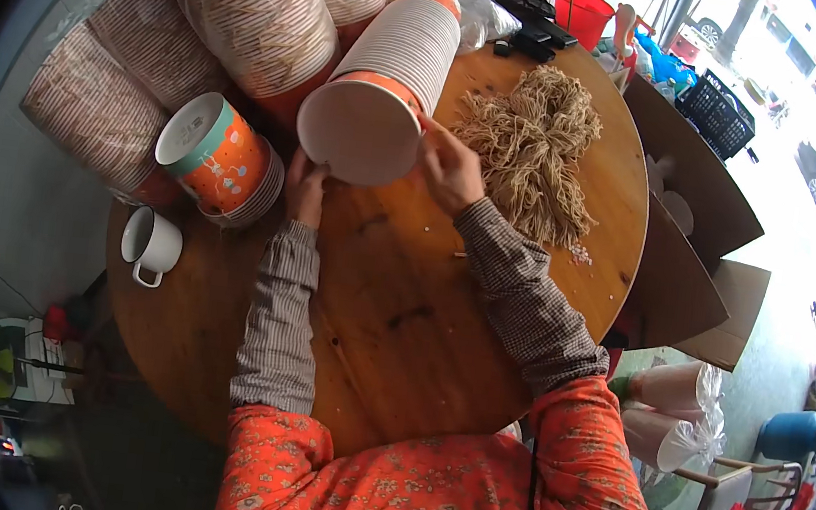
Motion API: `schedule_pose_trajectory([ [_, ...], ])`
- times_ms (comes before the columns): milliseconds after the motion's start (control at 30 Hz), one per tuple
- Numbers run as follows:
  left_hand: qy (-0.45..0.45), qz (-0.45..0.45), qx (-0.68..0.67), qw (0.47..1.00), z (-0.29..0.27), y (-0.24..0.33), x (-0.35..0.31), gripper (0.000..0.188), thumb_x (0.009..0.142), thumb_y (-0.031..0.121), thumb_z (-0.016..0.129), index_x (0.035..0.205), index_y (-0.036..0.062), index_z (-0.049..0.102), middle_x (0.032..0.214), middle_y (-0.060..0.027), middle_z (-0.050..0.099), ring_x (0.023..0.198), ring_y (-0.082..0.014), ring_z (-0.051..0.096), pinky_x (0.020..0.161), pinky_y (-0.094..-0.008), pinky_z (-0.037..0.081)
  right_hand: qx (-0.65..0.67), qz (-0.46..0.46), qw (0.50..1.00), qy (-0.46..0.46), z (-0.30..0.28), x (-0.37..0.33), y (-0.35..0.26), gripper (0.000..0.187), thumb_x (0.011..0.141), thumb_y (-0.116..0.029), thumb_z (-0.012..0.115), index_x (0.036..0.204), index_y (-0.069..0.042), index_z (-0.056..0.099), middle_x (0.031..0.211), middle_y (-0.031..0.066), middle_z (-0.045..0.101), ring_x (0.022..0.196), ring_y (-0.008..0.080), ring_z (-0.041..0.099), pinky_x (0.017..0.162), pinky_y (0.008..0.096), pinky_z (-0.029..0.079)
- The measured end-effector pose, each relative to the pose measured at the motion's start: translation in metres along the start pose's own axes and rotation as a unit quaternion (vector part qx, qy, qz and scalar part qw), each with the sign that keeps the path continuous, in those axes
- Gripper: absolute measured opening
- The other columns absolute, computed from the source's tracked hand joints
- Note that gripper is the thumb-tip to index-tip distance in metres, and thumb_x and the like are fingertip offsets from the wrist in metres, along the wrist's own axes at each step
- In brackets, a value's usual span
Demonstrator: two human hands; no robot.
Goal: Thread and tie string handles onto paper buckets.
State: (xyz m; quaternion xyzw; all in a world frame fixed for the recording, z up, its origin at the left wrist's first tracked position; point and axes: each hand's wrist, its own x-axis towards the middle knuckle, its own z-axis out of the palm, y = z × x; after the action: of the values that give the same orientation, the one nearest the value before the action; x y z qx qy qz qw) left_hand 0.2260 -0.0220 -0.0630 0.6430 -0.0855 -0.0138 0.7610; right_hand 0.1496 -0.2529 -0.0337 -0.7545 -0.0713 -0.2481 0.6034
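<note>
A long stack of nested paper buckets [407, 43], white-rimmed with orange showing near both ends, stretches away from me across the round wooden table. The white round mouth of its nearest bucket [359, 134] faces me. My left hand [308, 191] grips that bucket's lower left rim, its fingertips partly hidden behind the edge. On the right side, the fingers of my right hand [451, 166] are closed on the orange wall by the rim. Left of my hands stands a shorter stack of orange and teal paper buckets [227, 164], tilted, with a white base on top.
Tall plastic-wrapped bucket stacks [254, 16] crowd the table's far left. A white enamel mug [154, 244] stands at the left edge. Beige string bundle [531, 148] lies right of my hands. An open cardboard box [681, 246] stands beyond the table's right edge, a red bucket [583, 18] behind.
</note>
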Motion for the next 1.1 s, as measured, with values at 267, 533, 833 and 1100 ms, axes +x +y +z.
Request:
schedule_pose_trajectory([
  [267, 0.069, 0.14, 0.017, 0.988, -0.024, 0.03, -0.095, 0.046, 0.089, 0.008, 0.055, 0.134, 0.0035, 0.046, 0.12, -0.0076, 0.057, 0.095, -0.0132, 0.059, 0.074, -0.0252, 0.051, -0.373, 0.084, 0.912, 0.15, -0.073, -0.015, 0.006, 0.031, 0.086, -0.036, 0.066, 0.089, -0.005, 0.066, 0.096, 0.0111, 0.059, 0.088, 0.0289, 0.062, 0.075, 0.0416, 0.048],
  [533, 0.119, 0.158, 0.055, 0.979, 0.01, 0.075, -0.155, 0.062, 0.094, 0.003, 0.052, 0.147, 0.0064, 0.02, 0.123, -0.0122, 0.054, 0.081, -0.0153, 0.06, 0.064, -0.0265, 0.055, -0.38, 0.087, 0.909, 0.147, -0.068, -0.015, 0.03, 0.02, 0.085, -0.03, 0.065, 0.092, -0.012, 0.068, 0.096, 0.0052, 0.06, 0.088, 0.0284, 0.062, 0.077, 0.0401, 0.048],
  [833, 0.114, 0.148, 0.044, 0.981, 0.009, 0.086, -0.17, 0.057, 0.095, 0.003, 0.052, 0.146, 0.0054, 0.025, 0.142, -0.0153, 0.036, 0.081, -0.0124, 0.06, 0.069, -0.0264, 0.056, -0.434, 0.096, 0.889, 0.112, -0.069, -0.014, 0.031, 0.02, 0.087, -0.029, 0.064, 0.09, -0.011, 0.07, 0.096, 0.0055, 0.062, 0.087, 0.027, 0.063, 0.075, 0.0392, 0.048],
  [1100, -0.02, 0.328, 0.358, 0.874, -0.002, 0.075, -0.162, 0.046, 0.089, -0.001, 0.063, 0.133, 0.002, 0.05, 0.134, -0.0162, 0.051, 0.078, -0.0161, 0.062, 0.068, -0.0262, 0.054, -0.334, -0.052, 0.937, 0.091, -0.057, -0.029, 0.008, 0.015, 0.087, -0.023, 0.063, 0.091, -0.011, 0.07, 0.102, 0.0034, 0.065, 0.086, 0.0266, 0.065, 0.074, 0.0358, 0.051],
])
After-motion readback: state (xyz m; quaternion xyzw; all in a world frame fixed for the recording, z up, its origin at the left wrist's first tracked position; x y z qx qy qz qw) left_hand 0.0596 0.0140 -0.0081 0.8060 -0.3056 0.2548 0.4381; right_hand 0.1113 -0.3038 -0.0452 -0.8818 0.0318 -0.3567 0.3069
